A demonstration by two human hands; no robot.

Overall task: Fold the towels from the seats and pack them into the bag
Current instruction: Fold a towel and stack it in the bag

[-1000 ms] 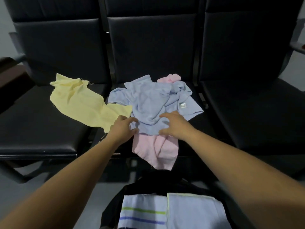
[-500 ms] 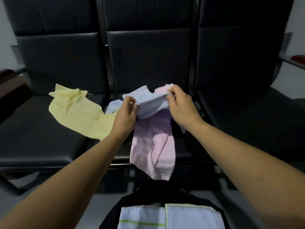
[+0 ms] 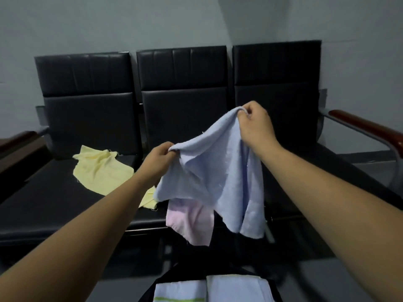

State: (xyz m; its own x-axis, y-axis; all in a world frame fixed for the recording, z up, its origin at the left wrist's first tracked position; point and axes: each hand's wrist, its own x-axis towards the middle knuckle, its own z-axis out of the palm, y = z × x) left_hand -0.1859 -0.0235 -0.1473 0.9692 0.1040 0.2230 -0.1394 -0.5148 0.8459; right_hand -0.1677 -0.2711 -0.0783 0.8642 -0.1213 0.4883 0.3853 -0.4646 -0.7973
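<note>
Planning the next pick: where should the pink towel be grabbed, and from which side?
Pinch the pink towel at its lower hanging edge, coming from the front. That part dangles free past the seat edge, so fingers can likely close on both faces. Its upper part is hidden behind the blue towel, which the left hand and right hand hold up.

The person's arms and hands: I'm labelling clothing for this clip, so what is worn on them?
Nothing visible. The left hand and right hand are ungloved, with no watch or bracelet at either wrist. Both forearms are uncovered to the picture's edge; no sleeve shows.
</note>
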